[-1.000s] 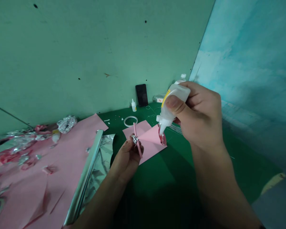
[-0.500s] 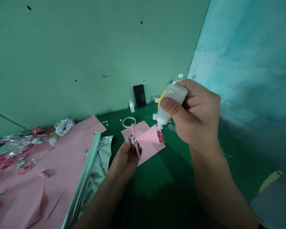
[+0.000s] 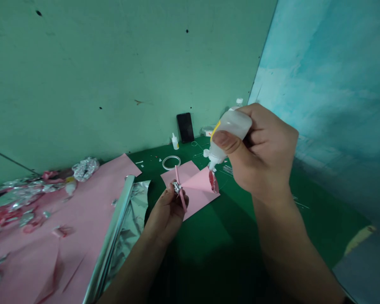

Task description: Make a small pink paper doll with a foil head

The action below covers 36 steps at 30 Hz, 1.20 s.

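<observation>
Pink paper covers the left of the green surface (image 3: 215,257), where a large pink sheet (image 3: 82,207) is strewn at its far left with foil and pink scraps (image 3: 28,192). Near its far edge, a crumpled foil ball (image 3: 86,169) is set beside a lying bottle (image 3: 70,186). Along the right side of the sheet, a long foil roll (image 3: 109,236) is laid, with loose wrinkled foil (image 3: 131,223) spread beside it.

Further right, a pink paper cone (image 3: 199,180) is held at its narrow end by the left hand (image 3: 166,213), where a thin pink rod (image 3: 183,201) and a foil knot (image 3: 177,187) are also gripped. The cone's long axis is laid roughly left to right, above a smaller pink sheet (image 3: 194,207), with the reddish open mouth turned right, away from the left hand.

Behind are seen a ring (image 3: 171,169), a small upright bottle (image 3: 175,143) and a phone (image 3: 185,128) leaned on the wall (image 3: 114,63).

A white squeeze bottle (image 3: 232,126) is clasped by the right hand (image 3: 262,160), tilted nozzle down and to the left, its tip at the far edge of the mouth; whether contact is made cannot be told. By the mouth, the right hand is the nearer one.
</observation>
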Tool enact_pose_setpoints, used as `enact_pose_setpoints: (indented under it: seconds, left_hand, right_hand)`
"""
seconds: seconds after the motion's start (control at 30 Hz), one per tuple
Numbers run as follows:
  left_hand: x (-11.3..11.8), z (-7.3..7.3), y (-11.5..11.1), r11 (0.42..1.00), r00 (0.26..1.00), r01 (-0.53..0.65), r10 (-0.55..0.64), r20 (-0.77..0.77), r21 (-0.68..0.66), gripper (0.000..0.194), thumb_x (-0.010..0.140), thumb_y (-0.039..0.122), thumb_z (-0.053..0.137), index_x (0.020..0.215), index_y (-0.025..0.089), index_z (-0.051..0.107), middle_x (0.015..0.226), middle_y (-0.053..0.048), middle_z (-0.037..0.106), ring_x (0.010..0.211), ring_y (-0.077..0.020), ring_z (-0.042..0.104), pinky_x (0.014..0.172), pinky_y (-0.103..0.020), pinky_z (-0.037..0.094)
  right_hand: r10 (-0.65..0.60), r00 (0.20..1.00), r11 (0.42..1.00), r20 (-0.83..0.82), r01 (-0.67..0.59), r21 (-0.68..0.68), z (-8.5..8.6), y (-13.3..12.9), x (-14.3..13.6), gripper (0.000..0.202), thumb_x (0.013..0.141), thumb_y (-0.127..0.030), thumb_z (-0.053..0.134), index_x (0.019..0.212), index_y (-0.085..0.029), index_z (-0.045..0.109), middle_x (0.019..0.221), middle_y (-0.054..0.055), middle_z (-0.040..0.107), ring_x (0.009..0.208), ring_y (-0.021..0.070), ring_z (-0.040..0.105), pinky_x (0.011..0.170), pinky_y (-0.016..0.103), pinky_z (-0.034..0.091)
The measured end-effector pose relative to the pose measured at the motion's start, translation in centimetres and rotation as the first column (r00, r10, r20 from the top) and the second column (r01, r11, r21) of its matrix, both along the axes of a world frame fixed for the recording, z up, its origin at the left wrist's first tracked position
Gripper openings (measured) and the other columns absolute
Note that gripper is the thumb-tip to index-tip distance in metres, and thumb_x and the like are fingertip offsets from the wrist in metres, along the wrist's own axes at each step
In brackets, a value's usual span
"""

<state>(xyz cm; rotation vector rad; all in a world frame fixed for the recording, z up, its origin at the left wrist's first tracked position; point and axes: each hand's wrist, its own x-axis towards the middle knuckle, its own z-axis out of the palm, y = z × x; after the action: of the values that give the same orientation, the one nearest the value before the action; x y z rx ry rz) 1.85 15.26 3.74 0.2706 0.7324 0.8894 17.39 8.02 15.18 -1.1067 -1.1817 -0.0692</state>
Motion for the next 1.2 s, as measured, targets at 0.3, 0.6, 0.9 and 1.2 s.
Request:
enact_pose_setpoints:
  seconds: [0.3, 0.6, 0.9, 1.2]
  left_hand:
    - [0.1, 0.04, 0.05, 1.0, 1.0, -0.008, 0.008, 0.013, 0.013, 0.023, 0.099, 0.014, 0.046, 0.085, 0.011, 0.063, 0.072, -0.003, 0.061, 0.061, -0.0086, 0.062, 0.064, -0.022, 0.059]
    - [0.18, 0.16, 0.19, 0.999, 0.999, -0.048, 0.048, -0.014, -0.008, 0.024, 0.1, 0.015, 0.044, 0.084, 0.011, 0.061, 0.072, -0.002, 0.06, 0.059, -0.0084, 0.062, 0.06, -0.021, 0.058]
    - [0.33, 0.24, 0.32, 0.998, 0.999, -0.051, 0.051, -0.01, -0.031, 0.024, 0.1, 0.016, 0.044, 0.084, 0.01, 0.06, 0.072, -0.002, 0.059, 0.06, -0.0079, 0.061, 0.06, -0.02, 0.057]
    - [0.46, 0.3, 0.41, 0.997, 0.997, -0.064, 0.063, -0.035, -0.03, 0.024, 0.1, 0.016, 0.044, 0.088, 0.01, 0.063, 0.072, -0.001, 0.061, 0.058, -0.0079, 0.062, 0.059, -0.021, 0.057]
  right_hand:
    - [0.039, 0.999, 0.999, -0.008, -0.039, -0.037, 0.16, -0.25, -0.25, 0.031, 0.078, -0.052, 0.075, 0.075, -0.026, 0.058, 0.07, 0.0, 0.058, 0.073, 0.0197, 0.06, 0.053, 0.03, 0.042]
    - [0.094, 0.995, 0.995, 0.012, -0.094, -0.046, 0.11, -0.35, -0.25, 0.034, 0.077, -0.057, 0.073, 0.077, -0.026, 0.06, 0.068, 0.0, 0.057, 0.067, 0.0181, 0.061, 0.046, 0.028, 0.041]
    - [0.053, 0.986, 0.998, 0.156, -0.058, 0.03, -0.06, 0.34, -0.15, 0.041, 0.079, -0.062, 0.068, 0.075, -0.022, 0.06, 0.063, -0.002, 0.053, 0.06, 0.0132, 0.054, 0.047, 0.025, 0.037]
    - [0.046, 0.985, 0.998, 0.166, -0.051, 0.022, 0.02, 0.12, -0.5, 0.038, 0.08, -0.058, 0.069, 0.073, -0.022, 0.059, 0.058, -0.004, 0.051, 0.053, 0.0104, 0.049, 0.046, 0.024, 0.034]
